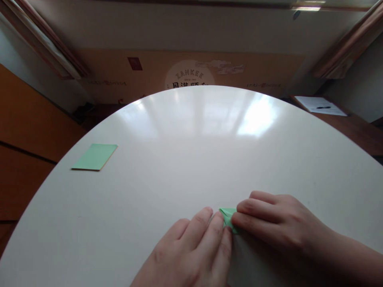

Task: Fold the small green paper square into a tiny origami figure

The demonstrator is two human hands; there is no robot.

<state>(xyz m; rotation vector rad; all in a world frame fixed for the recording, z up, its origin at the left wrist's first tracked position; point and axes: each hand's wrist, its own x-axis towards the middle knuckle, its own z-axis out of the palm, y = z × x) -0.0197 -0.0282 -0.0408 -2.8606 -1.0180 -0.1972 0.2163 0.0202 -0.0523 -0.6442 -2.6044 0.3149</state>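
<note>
A small piece of folded green paper (228, 215) lies on the white round table (167, 167) near its front. A crease and a pointed corner show at its upper left; the rest is under my fingers. My left hand (194, 249) holds the paper's left edge under its fingertips, with the fingers close together. From the other side my right hand (278, 221) grips the paper, its fingers bent and pressed together on the right part. The thumbs are hidden from view.
A stack of square green paper sheets (95, 157) lies toward the table's left edge. Beyond the table on the right, white printed sheets (320, 105) with a dark object on them rest on a brown surface (363, 129). A printed wall panel (113, 75) stands behind.
</note>
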